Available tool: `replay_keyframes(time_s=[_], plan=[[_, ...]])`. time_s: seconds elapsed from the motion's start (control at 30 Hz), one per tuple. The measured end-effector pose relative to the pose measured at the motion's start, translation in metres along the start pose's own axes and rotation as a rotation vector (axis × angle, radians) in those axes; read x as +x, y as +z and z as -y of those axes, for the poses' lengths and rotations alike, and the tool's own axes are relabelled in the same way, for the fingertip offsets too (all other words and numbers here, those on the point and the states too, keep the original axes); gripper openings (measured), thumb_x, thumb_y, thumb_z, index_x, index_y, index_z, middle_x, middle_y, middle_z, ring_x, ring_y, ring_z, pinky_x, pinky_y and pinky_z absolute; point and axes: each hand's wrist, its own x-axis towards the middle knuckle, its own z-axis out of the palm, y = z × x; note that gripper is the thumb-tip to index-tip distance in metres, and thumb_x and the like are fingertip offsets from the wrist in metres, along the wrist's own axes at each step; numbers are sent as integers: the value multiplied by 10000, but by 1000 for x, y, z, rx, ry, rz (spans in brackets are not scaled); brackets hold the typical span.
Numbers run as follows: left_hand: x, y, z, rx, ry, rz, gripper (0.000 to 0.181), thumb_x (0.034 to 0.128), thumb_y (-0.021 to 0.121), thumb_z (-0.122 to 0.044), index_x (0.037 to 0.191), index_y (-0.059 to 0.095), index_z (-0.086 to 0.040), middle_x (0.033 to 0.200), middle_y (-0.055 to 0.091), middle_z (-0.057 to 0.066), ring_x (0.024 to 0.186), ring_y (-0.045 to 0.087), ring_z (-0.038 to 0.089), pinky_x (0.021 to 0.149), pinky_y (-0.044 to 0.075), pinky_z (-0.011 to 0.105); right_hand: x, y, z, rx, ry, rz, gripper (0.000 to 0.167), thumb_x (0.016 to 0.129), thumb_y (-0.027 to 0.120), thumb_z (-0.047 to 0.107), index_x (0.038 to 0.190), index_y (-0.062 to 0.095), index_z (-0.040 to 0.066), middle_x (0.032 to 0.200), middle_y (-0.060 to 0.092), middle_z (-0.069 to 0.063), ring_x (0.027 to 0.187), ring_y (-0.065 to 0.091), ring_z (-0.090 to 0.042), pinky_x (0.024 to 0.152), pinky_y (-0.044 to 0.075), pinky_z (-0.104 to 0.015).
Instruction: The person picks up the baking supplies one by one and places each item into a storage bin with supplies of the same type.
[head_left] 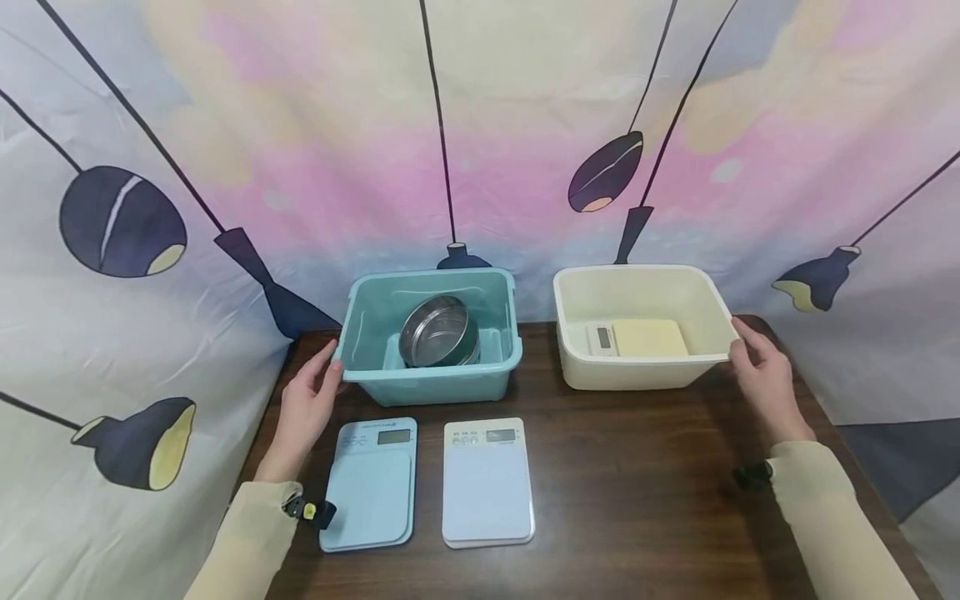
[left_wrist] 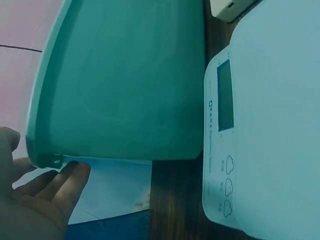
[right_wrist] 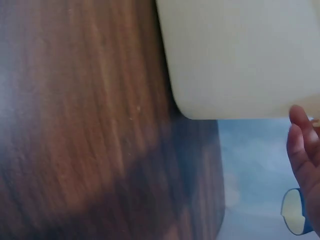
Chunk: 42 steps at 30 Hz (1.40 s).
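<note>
My left hand [head_left: 306,408] touches the left front corner of a blue-green plastic basin [head_left: 427,386]. In the left wrist view its fingers [left_wrist: 70,187] lie fairly straight at the rim's corner. Inside the basin sit round metal sieves [head_left: 438,333], one in another. At the right, my right hand [head_left: 768,387] touches the right side of a cream basin [head_left: 630,373], with fingertips [right_wrist: 296,135] against the wall. A cream kitchen scale [head_left: 648,337] lies in that basin. A blue kitchen scale [head_left: 371,492] and a white kitchen scale [head_left: 487,492] lie flat in front of the blue-green basin.
Everything stands on a dark wood table [head_left: 622,475]. A cloth backdrop [head_left: 360,125] printed with lamps hangs close behind and at both sides. Both basins stand near the table's back edge, with a gap between them.
</note>
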Motion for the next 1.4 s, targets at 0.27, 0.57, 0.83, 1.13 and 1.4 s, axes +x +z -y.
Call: replay_keyframes(time_s=[0.27, 0.57, 0.83, 1.13, 1.4], plan=[[-18, 3, -5, 183, 173, -114, 498, 1062, 605, -150, 1532, 497, -24, 1387, 575, 233, 1052, 649, 195, 792, 431, -26, -5, 8, -5, 41, 10, -78, 481, 1080, 435, 220, 1539, 526, 111, 1296, 595, -136, 802, 611, 34, 673, 515, -39], [-43, 19, -24, 149, 210, -217, 480, 988, 680, -43, 1446, 545, -1, 1254, 619, 173, 973, 572, -82, 728, 483, 20, -5, 11, -6, 67, 23, -96, 482, 1079, 426, 215, 1542, 526, 128, 1277, 598, -117, 775, 605, 19, 672, 514, -43], [-65, 41, -38, 136, 190, -108, 386, 987, 713, -73, 1360, 620, -31, 1206, 668, 147, 954, 662, 119, 730, 605, 202, -3, 15, -9, 79, 27, -109, 477, 1077, 413, 200, 1533, 540, 139, 1379, 596, -198, 757, 598, 33, 657, 485, -26], [-85, 74, -31, 105, 82, 46, 476, 975, 751, -130, 1412, 583, -49, 1205, 682, 174, 938, 729, 244, 734, 635, 265, -2, 18, -12, 85, 36, -104, 479, 1083, 405, 215, 1539, 533, 143, 1475, 561, -231, 768, 584, 60, 662, 484, -23], [-99, 101, -28, 127, -65, 175, 585, 970, 763, -191, 1476, 526, -19, 1258, 654, 191, 966, 722, 210, 757, 635, 246, -3, 18, -8, 83, 37, -115, 481, 1082, 404, 222, 1541, 534, 155, 1494, 562, -203, 762, 588, 46, 658, 477, -25]])
